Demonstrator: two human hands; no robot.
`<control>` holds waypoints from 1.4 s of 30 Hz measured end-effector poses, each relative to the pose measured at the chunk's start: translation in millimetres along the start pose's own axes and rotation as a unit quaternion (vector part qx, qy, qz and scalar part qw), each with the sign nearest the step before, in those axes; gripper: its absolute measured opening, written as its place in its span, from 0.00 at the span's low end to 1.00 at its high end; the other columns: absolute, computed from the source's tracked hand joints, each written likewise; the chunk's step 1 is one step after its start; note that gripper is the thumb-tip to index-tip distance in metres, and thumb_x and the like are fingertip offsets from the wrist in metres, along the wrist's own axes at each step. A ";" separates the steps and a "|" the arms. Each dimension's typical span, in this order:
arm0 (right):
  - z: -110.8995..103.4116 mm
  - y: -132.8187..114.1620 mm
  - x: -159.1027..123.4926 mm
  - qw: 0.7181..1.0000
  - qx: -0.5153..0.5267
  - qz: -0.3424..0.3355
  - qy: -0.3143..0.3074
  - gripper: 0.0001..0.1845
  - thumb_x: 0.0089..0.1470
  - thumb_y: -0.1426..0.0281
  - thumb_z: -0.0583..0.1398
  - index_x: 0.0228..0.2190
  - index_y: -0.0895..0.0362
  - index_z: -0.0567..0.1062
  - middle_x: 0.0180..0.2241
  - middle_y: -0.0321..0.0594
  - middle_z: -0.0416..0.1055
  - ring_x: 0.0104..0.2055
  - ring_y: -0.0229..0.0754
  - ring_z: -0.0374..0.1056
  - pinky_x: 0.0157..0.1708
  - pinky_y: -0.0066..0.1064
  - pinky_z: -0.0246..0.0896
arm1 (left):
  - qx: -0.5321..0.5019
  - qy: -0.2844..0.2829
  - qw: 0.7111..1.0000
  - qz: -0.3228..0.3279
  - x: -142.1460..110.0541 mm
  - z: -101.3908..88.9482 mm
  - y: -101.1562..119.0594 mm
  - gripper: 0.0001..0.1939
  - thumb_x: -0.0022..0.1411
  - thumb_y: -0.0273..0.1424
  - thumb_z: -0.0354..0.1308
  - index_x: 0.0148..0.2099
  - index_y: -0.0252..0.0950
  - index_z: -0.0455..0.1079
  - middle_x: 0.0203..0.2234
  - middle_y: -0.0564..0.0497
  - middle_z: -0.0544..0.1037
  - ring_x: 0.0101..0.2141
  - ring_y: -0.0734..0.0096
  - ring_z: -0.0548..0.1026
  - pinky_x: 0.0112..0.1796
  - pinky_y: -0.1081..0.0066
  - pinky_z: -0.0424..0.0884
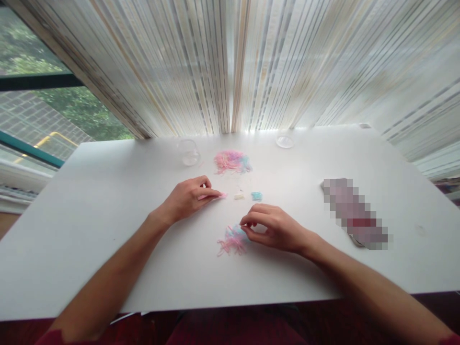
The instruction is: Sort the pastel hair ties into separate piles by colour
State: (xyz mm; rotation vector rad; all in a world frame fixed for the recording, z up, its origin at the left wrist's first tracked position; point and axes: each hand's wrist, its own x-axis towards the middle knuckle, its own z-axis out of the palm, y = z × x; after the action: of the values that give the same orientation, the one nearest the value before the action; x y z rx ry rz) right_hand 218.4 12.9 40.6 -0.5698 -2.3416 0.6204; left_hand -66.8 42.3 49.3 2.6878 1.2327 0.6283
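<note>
My left hand (189, 196) reaches in from the left, its thumb and fingers closed at the tip over a small bunch of pink bands (224, 195). Thin and pastel, these look like small elastic bands. To its right lie a short pale-yellow bunch (239, 196) and a light-blue bunch (257, 196). My right hand (271, 227) pinches thumb and forefinger together at the right edge of a loose pink and blue pile (233, 240); whatever is between those fingertips is too small to make out. Farther back sits a bigger mixed pile (233, 161) of pink, lilac and blue bands.
A clear plastic tub (189, 155) stands behind my left hand, and a clear round lid (285, 141) lies at the back. A blurred-out flat object (354, 213) rests on the white table (294, 287) to the right. Striped curtains (201, 67) hang along the far edge.
</note>
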 end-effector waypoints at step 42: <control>6.6 -7.8 7.7 0.914 0.274 0.296 0.044 0.10 0.59 0.62 0.65 0.34 0.56 0.80 0.32 0.40 0.80 0.33 0.40 0.74 0.32 0.29 0.68 | -0.180 0.132 0.975 0.009 -18.3 17.7 70.7 0.03 0.65 0.23 0.63 0.40 0.36 0.75 0.31 0.53 0.82 0.27 0.76 0.75 0.33 0.74 0.71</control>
State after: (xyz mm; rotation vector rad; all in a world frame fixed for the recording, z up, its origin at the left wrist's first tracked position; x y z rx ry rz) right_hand 206.6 8.9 44.1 -1.0098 -1.7627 1.4332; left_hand -20.7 -17.0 46.8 2.3712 1.0264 1.1224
